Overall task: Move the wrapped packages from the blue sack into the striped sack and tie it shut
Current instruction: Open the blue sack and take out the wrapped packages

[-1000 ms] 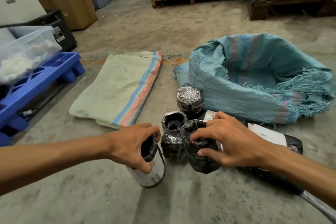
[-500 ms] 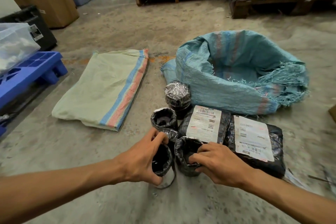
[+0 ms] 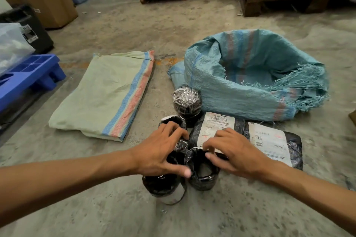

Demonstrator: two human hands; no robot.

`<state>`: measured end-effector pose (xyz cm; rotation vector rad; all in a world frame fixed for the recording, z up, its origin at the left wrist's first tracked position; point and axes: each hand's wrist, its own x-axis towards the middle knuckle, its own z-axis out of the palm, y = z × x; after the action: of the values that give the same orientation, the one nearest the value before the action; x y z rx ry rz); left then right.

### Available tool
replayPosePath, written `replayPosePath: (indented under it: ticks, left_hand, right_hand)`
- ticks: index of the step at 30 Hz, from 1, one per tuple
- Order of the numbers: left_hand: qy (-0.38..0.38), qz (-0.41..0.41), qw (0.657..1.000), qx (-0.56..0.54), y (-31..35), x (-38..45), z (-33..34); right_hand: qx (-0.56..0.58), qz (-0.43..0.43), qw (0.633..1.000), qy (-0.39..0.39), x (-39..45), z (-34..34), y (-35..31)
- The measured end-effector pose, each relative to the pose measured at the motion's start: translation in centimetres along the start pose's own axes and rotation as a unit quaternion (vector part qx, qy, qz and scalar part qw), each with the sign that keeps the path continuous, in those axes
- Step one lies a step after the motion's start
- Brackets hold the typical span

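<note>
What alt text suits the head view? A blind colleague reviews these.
Left hand and right hand rest on black wrapped packages clustered on a concrete floor. Behind, the striped sack lies flat beside the open blue sack.

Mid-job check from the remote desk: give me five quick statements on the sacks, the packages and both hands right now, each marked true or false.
1. The striped sack lies flat on the floor, with no package seen going into it. True.
2. The blue sack is tied shut. False: its mouth gapes open, frayed at the rim.
3. Both hands are on the cluster of black-wrapped packages. True: the left hand and right hand sit on the small rolls.
4. The foil-topped package is inside the blue sack. False: it stands on the floor in front of it.
5. The flat labelled package lies left of the striped sack. False: it lies far to its right, below the blue sack.
</note>
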<state>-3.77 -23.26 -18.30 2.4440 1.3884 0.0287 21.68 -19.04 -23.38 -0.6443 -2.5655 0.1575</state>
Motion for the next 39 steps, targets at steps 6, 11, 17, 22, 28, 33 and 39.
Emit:
replayPosePath:
  ticks: [6, 11, 17, 22, 28, 33, 39]
  left_hand:
    - [0.076, 0.031, 0.996, 0.033, -0.3, 6.2, -2.9]
    - [0.128, 0.081, 0.982, 0.115, -0.3, 15.6, -6.1]
    - [-0.002, 0.074, 0.954, 0.292, -0.1, 27.4, -6.9]
    - [-0.164, 0.02, 0.948, 0.271, 0.1, 32.2, -5.9]
    - [-0.188, -0.078, 0.965, 0.168, -1.8, 36.2, -4.9]
    - [-0.244, -0.182, 0.905, 0.297, -3.4, 38.6, -4.2]
    - [-0.278, -0.241, 0.899, 0.237, -5.3, 40.4, -3.3]
  right_hand:
    - [-0.017, 0.132, 0.982, 0.134, 2.9, -3.7, 6.1]
    - [-0.066, 0.346, 0.927, 0.128, 4.7, -6.7, 15.3]
    - [-0.015, 0.414, 0.858, -0.304, 3.7, -8.3, 21.9]
    - [-0.176, 0.377, 0.901, -0.118, 4.3, -8.3, 26.6]
    - [-0.086, 0.546, 0.78, -0.294, 3.1, -5.5, 32.8]
    - [-0.238, 0.556, 0.744, -0.284, -1.1, -4.9, 34.3]
    - [-0.159, 0.544, 0.74, -0.362, -1.2, -5.3, 36.6]
